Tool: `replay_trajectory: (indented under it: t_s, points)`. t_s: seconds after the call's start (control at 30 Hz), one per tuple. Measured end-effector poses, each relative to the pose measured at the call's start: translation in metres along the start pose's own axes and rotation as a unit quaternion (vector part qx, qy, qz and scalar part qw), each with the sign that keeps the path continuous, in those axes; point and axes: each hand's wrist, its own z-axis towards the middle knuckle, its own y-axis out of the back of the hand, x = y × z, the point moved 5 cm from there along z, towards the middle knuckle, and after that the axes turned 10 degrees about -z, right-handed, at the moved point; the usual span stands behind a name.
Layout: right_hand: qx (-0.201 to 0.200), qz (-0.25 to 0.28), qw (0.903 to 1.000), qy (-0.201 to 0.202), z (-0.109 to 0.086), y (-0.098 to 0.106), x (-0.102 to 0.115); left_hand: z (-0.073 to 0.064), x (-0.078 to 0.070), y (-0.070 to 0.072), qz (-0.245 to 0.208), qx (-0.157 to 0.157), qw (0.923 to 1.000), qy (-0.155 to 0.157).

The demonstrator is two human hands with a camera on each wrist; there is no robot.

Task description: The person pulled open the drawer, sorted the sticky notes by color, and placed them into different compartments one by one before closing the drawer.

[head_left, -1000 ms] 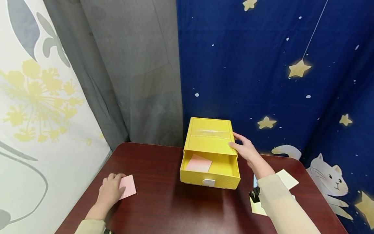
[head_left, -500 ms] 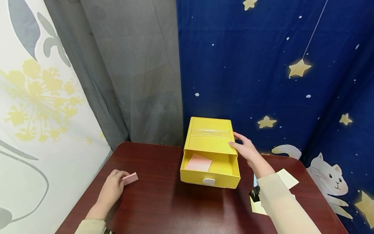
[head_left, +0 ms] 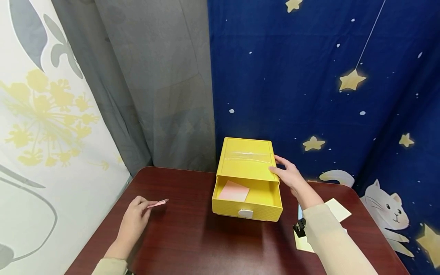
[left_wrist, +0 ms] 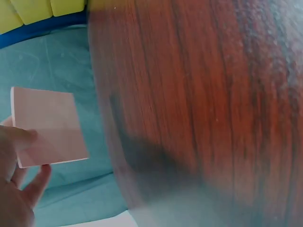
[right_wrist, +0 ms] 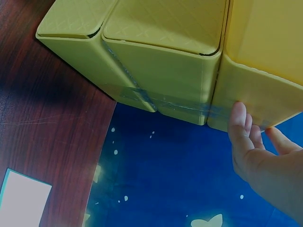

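Note:
My left hand (head_left: 132,219) pinches a pink sticky-note pad (left_wrist: 49,125) between thumb and fingers. The pad is edge-on in the head view, and its face shows in the left wrist view. My right hand (head_left: 290,175) holds the right edge of a yellow drawer unit (head_left: 245,156), thumb on the top edge and fingers at the side. The right wrist view shows the unit as several stacked boxes with clear tape across them. Its top drawer (head_left: 264,212) is pulled out, and inside lies another pink note pad (head_left: 234,191), towards the left.
On the brown table (head_left: 182,244), a white note pad (head_left: 338,210) lies right of the unit. A pale yellow pad (head_left: 303,244) and a blue one (head_left: 300,214) show partly behind my right sleeve. A blue starry curtain (head_left: 254,95) hangs behind the unit.
My left hand has picked the pink pad up from the table, tipped it edge-on and carried it slightly right and away from me. My right hand and the drawer unit stay put.

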Motion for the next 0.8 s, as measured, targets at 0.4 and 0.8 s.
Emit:
replay_trajectory:
  t_s: [0.4,0.8]
  points:
    - [0.001,0.007,1.0,-0.003,0.0,0.0,-0.001,0.009,-0.028,-0.001,-0.021,-0.037,0.9957,-0.082]
    - [-0.005,-0.009,0.9999,-0.002,0.001,0.0,-0.002,0.017,-0.049,-0.002,-0.06,-0.072,0.9894,-0.111]
